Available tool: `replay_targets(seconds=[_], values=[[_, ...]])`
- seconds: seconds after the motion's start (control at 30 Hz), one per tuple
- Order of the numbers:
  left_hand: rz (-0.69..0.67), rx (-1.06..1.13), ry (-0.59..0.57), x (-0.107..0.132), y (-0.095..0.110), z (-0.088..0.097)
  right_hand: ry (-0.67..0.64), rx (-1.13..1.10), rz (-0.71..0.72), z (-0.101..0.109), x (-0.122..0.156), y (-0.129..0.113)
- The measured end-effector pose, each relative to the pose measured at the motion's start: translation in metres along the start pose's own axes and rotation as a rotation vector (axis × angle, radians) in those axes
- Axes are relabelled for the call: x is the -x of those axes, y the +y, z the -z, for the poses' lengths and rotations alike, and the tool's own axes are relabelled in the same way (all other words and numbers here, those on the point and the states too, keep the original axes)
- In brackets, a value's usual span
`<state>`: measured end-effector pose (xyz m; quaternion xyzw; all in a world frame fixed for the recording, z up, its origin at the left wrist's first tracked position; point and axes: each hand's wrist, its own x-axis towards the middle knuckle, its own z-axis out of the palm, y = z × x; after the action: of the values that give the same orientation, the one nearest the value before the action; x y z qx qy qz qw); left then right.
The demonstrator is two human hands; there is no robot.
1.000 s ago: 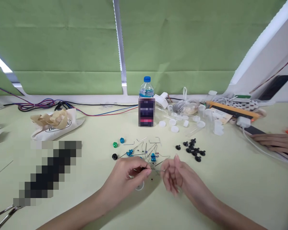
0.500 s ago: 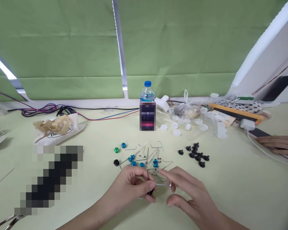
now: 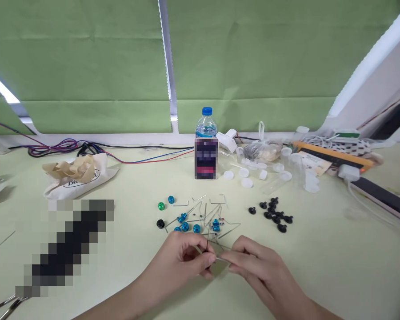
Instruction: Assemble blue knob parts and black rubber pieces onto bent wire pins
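Note:
My left hand [image 3: 186, 258] is closed in a pinch around a thin upright metal rod [image 3: 208, 240]. A small black round part in those fingers is mostly hidden now. My right hand [image 3: 258, 264] pinches the outer end of a thin hex key [image 3: 222, 259], which runs across to my left fingertips. Just beyond both hands lie loose metal rods and hex keys [image 3: 217, 202], along with blue metal collars [image 3: 196, 228] and a blue fitting [image 3: 215, 225]. A green collar [image 3: 161, 206] and a black one [image 3: 160, 224] sit to their left.
Several black flanged pieces [image 3: 276, 217] lie to the right. Behind them are white caps [image 3: 247, 182] and clear tubes [image 3: 296, 166]. A bottle [image 3: 206, 129] stands at the back middle. On the left are a cloth bag [image 3: 83, 178], cables [image 3: 53, 150] and a blurred-out dark object [image 3: 66, 249].
My right hand has closed from spread fingers onto the hex key and moved slightly left. Another person's hand at the far right has gone from view. The left hand keeps its pinch.

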<state>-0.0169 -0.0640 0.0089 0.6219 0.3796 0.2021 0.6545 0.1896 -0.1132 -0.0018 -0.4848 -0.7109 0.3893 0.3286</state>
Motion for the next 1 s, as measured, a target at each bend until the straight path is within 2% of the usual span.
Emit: replay_targets(seconds=[0.07,0.1,0.17,0.27,0.33,0.37,0.43,0.5,0.57,0.63,0.67,0.73,0.83,0.9,0.93,1.0], values=[[0.024,0.070,-0.012,-0.0011,-0.0005,0.0014,0.073,0.010,0.080,0.0011,0.0001,0.0001],[0.006,0.057,0.006,-0.0009,-0.0001,0.0018,0.103,-0.085,0.055,0.0010,-0.0005,0.0007],[-0.071,-0.050,0.075,0.0006,0.0012,0.0020,0.100,-0.359,-0.105,-0.0001,-0.0026,0.0029],[-0.250,-0.302,0.145,0.0044,0.0030,0.0003,-0.121,-0.712,-0.438,-0.0021,-0.0058,0.0064],[-0.356,-0.421,0.139,0.0061,0.0036,-0.0017,-0.268,-0.796,-0.551,-0.0026,-0.0070,0.0067],[-0.383,-0.454,0.128,0.0064,0.0038,-0.0027,-0.295,-0.791,-0.556,-0.0025,-0.0073,0.0060],[-0.358,-0.474,0.107,0.0060,0.0041,-0.0041,-0.265,-0.646,-0.468,-0.0018,-0.0072,0.0037],[-0.257,-0.418,0.089,0.0045,0.0041,-0.0040,-0.146,-0.325,-0.261,-0.0012,-0.0060,0.0015],[-0.146,-0.273,0.051,0.0026,0.0035,-0.0027,0.000,0.002,-0.017,-0.0012,-0.0033,0.0002],[-0.093,-0.130,0.020,0.0013,0.0028,-0.0013,0.091,0.112,0.123,-0.0016,-0.0002,0.0001],[-0.094,-0.098,0.019,0.0012,0.0026,-0.0008,0.114,0.058,0.122,-0.0019,0.0010,0.0003],[-0.145,-0.133,0.057,0.0020,0.0028,-0.0008,0.101,-0.184,-0.014,-0.0026,0.0015,0.0010],[-0.245,-0.285,0.113,0.0045,0.0043,-0.0023,-0.112,-0.560,-0.358,-0.0042,-0.0015,0.0025],[-0.261,-0.333,0.113,0.0051,0.0050,-0.0030,-0.249,-0.630,-0.486,-0.0051,-0.0039,0.0028],[-0.242,-0.324,0.100,0.0048,0.0051,-0.0030,-0.259,-0.585,-0.478,-0.0053,-0.0045,0.0026],[-0.156,-0.226,0.057,0.0034,0.0048,-0.0022,-0.174,-0.329,-0.309,-0.0051,-0.0040,0.0017]])
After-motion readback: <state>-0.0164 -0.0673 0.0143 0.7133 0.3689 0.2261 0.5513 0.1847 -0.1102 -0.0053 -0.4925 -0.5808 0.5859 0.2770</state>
